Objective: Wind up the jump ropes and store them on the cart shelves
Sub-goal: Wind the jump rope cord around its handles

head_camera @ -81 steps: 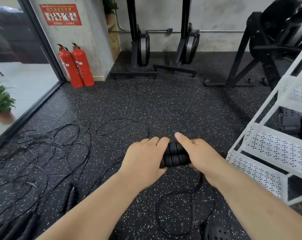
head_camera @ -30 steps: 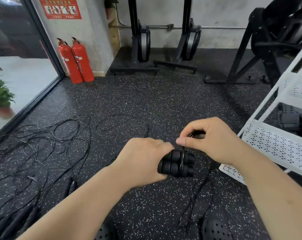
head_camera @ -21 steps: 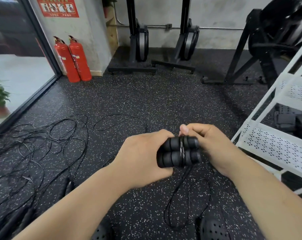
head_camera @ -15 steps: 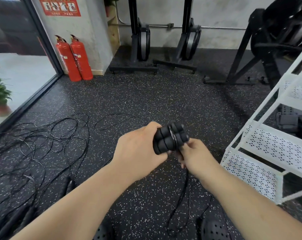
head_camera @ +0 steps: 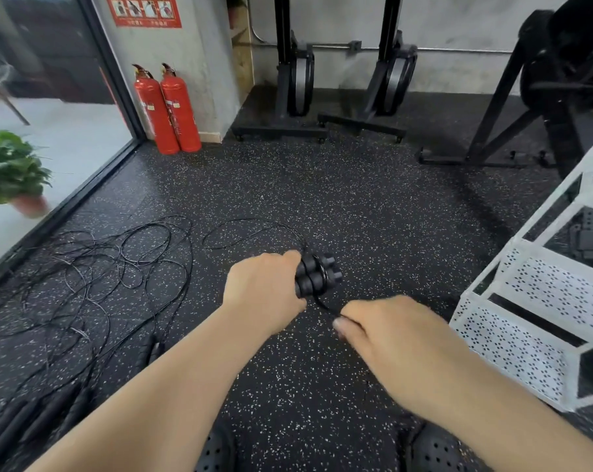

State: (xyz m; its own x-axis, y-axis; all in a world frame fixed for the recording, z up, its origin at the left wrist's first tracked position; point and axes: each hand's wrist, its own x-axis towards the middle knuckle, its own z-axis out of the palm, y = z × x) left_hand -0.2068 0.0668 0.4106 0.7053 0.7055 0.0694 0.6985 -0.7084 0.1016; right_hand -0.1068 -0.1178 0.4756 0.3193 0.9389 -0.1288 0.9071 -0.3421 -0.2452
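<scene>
Items I can log from here: handles point(head_camera: 317, 279), matt black, ribbed, foam-like; cord point(head_camera: 326, 304), thin, black, smooth with slight sheen; loose ropes point(head_camera: 101, 267), same thin smooth black cord; floor point(head_camera: 356, 206), matt black rubber-like, grainy, white-flecked; cart point(head_camera: 540, 291), white-painted perforated sheet metal, satin; fire extinguishers point(head_camera: 179, 110), glossy red painted metal; wall point(head_camera: 458, 25), rough grey concrete; shoes point(head_camera: 434, 453), matt black, perforated.

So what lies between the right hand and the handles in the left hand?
In the head view, only a short stretch of black cord runs from the handles to the right hand.
</scene>
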